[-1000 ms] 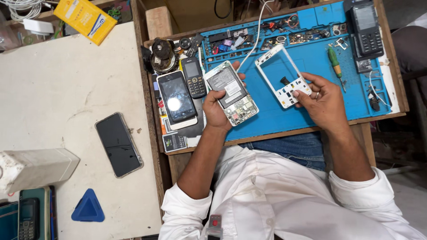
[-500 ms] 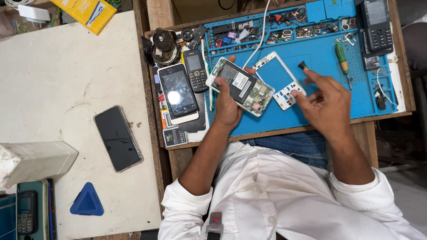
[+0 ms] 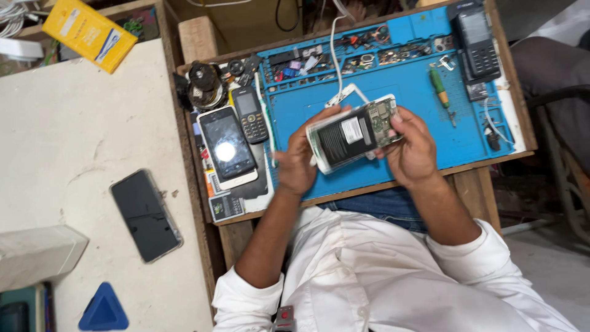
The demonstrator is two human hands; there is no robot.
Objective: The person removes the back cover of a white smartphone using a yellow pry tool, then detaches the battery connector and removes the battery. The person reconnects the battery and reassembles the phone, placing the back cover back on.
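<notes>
Both hands gripped an opened phone (image 3: 353, 134) above the blue mat (image 3: 424, 123): left hand (image 3: 299, 161) fingers clenched on its nine o'clock end, right hand (image 3: 412, 147) at three o'clock. It looked light, stiff and fragile, best held by its edges. A green screwdriver (image 3: 440, 88) lay farther off.

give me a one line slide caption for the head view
Both hands, left hand and right hand, hold an opened phone above a blue repair mat.
</notes>
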